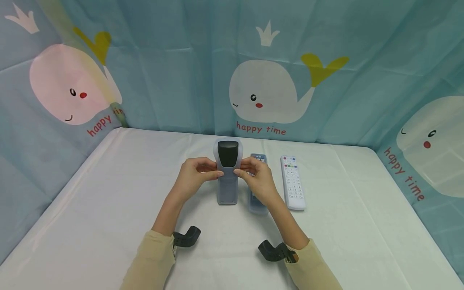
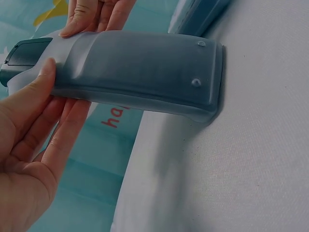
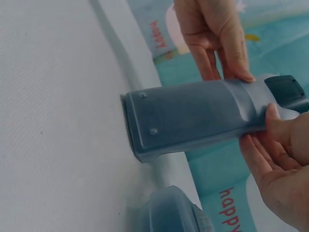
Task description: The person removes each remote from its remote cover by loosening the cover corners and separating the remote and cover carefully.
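A dark remote control (image 1: 228, 154) stands tilted up, its back toward me, inside a translucent silicone sleeve (image 1: 227, 189). The sleeve's opening leaves the black upper back bare, and two small bumps show near its lower end. My left hand (image 1: 193, 176) pinches the left edge of the sleeve with thumb in front and fingers behind. On the opposite edge, my right hand (image 1: 259, 177) pinches at about the same height. In both wrist views the sleeve's lower end is right at the white tablecloth.
Just right of the held remote lies a second dark remote in a translucent sleeve (image 1: 257, 206), partly hidden by my right hand. Farther right is a white remote control (image 1: 293, 183) with rows of buttons. A blue curtain (image 1: 174, 80) with whale prints borders the white-covered table (image 1: 108, 209).
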Motion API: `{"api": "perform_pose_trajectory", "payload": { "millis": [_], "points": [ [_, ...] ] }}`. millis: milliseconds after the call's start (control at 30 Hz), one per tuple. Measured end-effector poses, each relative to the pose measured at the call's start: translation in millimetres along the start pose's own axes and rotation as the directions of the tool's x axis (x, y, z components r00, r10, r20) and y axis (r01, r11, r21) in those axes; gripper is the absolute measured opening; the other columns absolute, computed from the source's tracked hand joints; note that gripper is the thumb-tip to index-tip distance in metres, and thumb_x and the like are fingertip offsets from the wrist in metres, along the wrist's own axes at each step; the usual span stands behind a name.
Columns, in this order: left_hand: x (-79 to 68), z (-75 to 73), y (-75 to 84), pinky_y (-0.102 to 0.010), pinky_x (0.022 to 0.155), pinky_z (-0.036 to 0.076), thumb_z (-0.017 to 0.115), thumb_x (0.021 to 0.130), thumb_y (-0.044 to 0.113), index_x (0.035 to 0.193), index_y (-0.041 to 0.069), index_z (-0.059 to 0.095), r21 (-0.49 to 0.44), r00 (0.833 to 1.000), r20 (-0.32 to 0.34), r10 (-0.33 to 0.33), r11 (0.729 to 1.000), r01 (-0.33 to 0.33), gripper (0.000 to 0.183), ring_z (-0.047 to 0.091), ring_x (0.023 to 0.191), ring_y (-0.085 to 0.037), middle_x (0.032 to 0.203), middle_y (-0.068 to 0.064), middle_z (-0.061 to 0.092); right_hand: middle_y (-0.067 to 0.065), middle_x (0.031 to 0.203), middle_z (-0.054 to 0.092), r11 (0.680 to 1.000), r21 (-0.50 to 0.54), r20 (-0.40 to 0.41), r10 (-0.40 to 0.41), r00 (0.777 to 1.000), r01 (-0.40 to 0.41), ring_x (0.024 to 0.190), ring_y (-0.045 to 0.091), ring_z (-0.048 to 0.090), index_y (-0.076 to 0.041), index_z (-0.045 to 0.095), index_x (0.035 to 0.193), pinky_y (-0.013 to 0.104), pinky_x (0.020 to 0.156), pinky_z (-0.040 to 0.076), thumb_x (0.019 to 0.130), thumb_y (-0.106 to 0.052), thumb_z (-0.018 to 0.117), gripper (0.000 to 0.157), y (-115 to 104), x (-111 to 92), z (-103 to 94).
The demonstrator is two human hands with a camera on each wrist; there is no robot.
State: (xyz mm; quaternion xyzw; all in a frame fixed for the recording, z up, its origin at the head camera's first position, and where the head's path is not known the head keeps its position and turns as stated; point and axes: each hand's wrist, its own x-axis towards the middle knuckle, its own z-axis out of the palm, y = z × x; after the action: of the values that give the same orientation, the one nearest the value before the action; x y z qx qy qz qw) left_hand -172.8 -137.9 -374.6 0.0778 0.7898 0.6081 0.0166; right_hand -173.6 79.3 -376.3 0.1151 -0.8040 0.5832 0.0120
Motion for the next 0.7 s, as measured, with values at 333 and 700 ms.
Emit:
{"api": "perform_pose_trajectory", "payload": {
  "millis": [333, 700],
  "points": [
    [0.8, -1.4, -1.0, -0.039, 0.09, 0.061, 0.085, 0.09, 0.011, 0.105, -0.001, 0.076, 0.064, 1.0, 0.005, -0.011, 0.998, 0.01, 0.021, 0.075, 0.101, -0.025, 0.107, -0.014, 0.077, 0.021, 0.112, 0.073, 1.0, 0.005, 0.055, 0.019, 0.998, -0.019, 0.107, 0.032, 0.072, 0.008, 0.069, 0.117, 0.036, 0.094, 0.062, 0.098, -0.002, 0.074, 0.022, 4.1, 2.8, -0.3],
    [0.4, -2.6, -2.7, -0.034, 0.084, 0.057, 0.087, 0.088, 0.013, 0.102, 0.001, 0.076, 0.109, 1.0, 0.016, -0.02, 0.994, 0.018, 0.021, 0.072, 0.096, -0.022, 0.098, -0.009, 0.077, 0.021, 0.11, 0.074, 1.0, -0.007, 0.083, 0.009, 0.996, -0.009, 0.099, 0.028, 0.073, 0.007, 0.068, 0.112, 0.028, 0.085, 0.062, 0.097, -0.002, 0.074, 0.018, 7.6, 2.1, -0.3]
  ]
}}
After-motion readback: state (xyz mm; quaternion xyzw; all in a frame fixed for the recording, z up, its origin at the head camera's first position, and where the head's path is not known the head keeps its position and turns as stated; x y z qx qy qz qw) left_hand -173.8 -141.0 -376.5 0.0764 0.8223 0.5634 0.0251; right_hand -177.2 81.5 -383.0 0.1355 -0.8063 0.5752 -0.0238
